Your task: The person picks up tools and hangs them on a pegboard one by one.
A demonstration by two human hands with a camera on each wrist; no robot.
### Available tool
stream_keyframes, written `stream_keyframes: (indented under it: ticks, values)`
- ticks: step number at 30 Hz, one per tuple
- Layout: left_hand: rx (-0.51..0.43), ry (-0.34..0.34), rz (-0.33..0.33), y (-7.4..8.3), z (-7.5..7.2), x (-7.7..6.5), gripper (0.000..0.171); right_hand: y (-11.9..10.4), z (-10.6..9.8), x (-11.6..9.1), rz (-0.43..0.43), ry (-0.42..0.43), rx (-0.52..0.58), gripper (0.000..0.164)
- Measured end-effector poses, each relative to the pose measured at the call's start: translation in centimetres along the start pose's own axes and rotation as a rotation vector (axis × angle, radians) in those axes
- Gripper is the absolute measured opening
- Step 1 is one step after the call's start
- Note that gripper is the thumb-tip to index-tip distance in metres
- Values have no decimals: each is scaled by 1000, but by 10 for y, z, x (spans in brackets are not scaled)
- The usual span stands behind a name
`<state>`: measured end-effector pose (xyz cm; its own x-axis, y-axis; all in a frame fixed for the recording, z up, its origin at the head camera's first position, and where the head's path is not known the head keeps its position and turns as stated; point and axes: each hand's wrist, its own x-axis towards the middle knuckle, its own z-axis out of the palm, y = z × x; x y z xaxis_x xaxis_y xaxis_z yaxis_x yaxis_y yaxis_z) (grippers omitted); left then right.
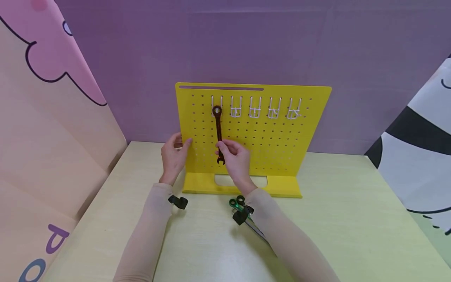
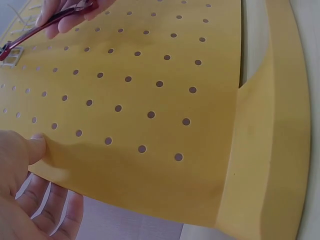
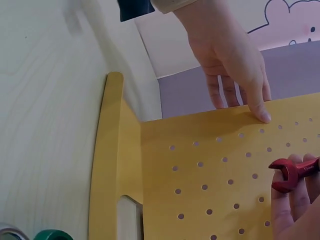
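Note:
A yellow pegboard (image 1: 260, 149) stands upright on the table. My left hand (image 1: 173, 156) grips its left edge, thumb on the front face and fingers behind. My right hand (image 1: 237, 160) pinches a dark red combination wrench (image 1: 218, 127) near its lower, open-jaw end. The wrench stands nearly vertical in front of the board, its ring end up at the leftmost white wire hook (image 1: 212, 100). Whether the ring is over that hook's tip cannot be made out. In the right wrist view the red open end (image 3: 286, 175) shows between the right fingers.
Several more white hooks (image 1: 255, 107) run in a row to the right along the board's top. Tools with green (image 1: 233, 203) and black ring ends lie on the table (image 1: 352, 219) before the board, partly hidden by the right forearm. A purple backdrop (image 1: 253, 47) rises behind.

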<state>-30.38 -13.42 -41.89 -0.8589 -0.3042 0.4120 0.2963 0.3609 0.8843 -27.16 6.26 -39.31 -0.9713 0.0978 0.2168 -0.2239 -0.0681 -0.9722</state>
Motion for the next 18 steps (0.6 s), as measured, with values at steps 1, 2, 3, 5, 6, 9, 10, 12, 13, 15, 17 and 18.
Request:
stream_keyframes:
  ticks: [1,2,3,5,6,9,10,12,13,15,17,18]
  values:
    - [0,2,1,0,0,0,33,1,1,0,-5,-8,-14,24]
    - [2,2,2,0,0,0,33,1,2,0,-11,-14,-30,24]
    - [4,0,1,1,0,0,33,2,2,0,-17,-20,-46,24]
    - [7,-2,2,1,0,0,34,3,4,1,-21,-26,-80,24]
    - [8,-2,1,1,0,0,34,4,5,1,-19,-27,-102,23]
    - [14,-2,-4,1,0,1,34,8,6,2,-7,-32,-170,22]
    - [15,-1,-5,0,0,1,34,10,6,2,-2,-35,-185,23]
    - [17,0,-8,0,0,1,34,13,6,2,5,-39,-198,23]
    - [18,0,-7,0,0,0,34,14,6,2,10,-41,-195,24]
    - [19,2,-6,0,0,0,34,17,7,2,18,-43,-181,25]
    - [18,5,-2,0,0,-1,34,20,7,2,24,-44,-168,25]
    - [17,7,0,0,1,-1,34,22,7,2,28,-43,-161,26]
